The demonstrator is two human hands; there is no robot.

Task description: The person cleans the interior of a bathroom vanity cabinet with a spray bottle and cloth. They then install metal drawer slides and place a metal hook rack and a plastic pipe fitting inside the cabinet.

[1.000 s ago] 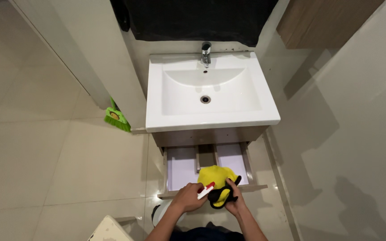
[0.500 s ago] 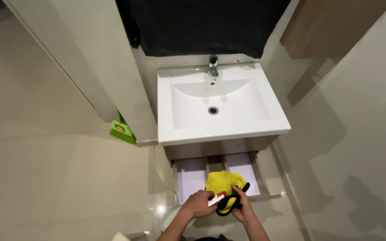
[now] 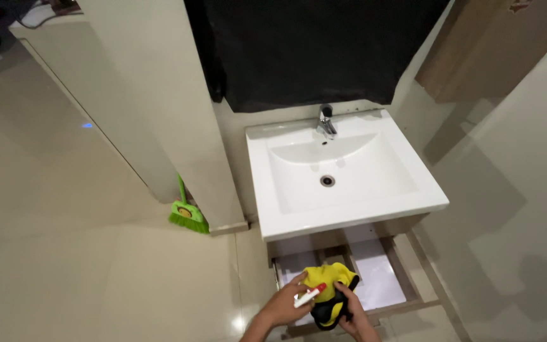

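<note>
1. No boxes, labels, signs or screens show anywhere in the room.
2. The nearest thing to a package is a small white tube with a red cap (image 3: 309, 296), slim and round, lying tilted between the fingers of the left hand (image 3: 284, 306) over the open drawer.

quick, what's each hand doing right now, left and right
Left hand: closed on a white tube with a red cap.
Right hand: gripping the yellow and black cloth over the open drawer.
</note>
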